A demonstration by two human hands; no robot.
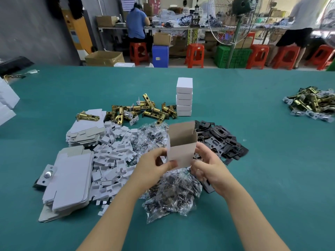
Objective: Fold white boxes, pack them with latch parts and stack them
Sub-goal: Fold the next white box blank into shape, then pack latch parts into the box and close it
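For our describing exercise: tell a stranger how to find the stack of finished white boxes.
Start at the green table. Past the hands, beyond the brass latch pile, stands a stack of closed white boxes. Unlike the flat box blanks at left, it rises as a neat upright tower.

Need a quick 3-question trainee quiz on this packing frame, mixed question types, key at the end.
1. True or false: the open box held by the left hand and right hand already has its top flap closed.
2. What lies directly right of the held box on the table? A) black plates B) flat box blanks C) a fan
3. Fill in: the stack of closed boxes stands just right of the pile of ____ latches.

Key: 1 false; 2 A, the black plates; 3 brass.
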